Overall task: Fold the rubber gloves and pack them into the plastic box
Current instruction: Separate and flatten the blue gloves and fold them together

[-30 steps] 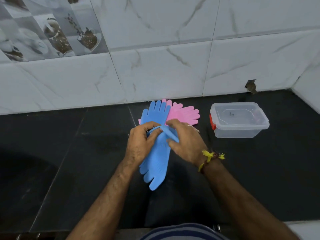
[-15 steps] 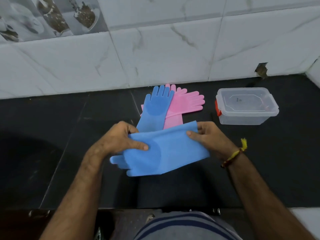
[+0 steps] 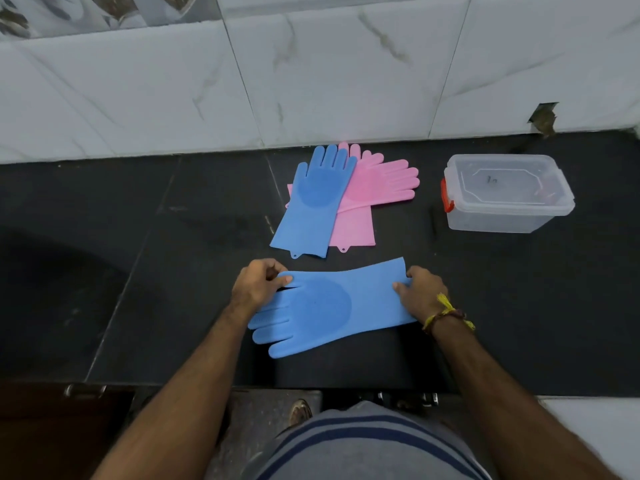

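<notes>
A blue rubber glove [image 3: 329,306] lies flat and sideways on the black counter, fingers pointing left, cuff to the right. My left hand [image 3: 258,289] pinches its thumb side at the upper left. My right hand [image 3: 420,294] pinches the cuff's edge. Farther back a second blue glove [image 3: 317,202] lies fingers toward the wall, overlapping pink gloves [image 3: 374,188] beneath it. The clear plastic box [image 3: 505,195] with a lid on and a red latch stands at the right rear, apart from both hands.
The black stone counter [image 3: 173,271] ends at a white tiled wall [image 3: 311,81] behind. The counter's front edge runs just below the held glove. A dark wooden surface [image 3: 52,427] sits lower left, and a foot shows on the floor.
The blue glove was lifted off the pile, turned sideways and laid flat nearer to me. My hands moved apart to its two ends. The camera tilted downward.
</notes>
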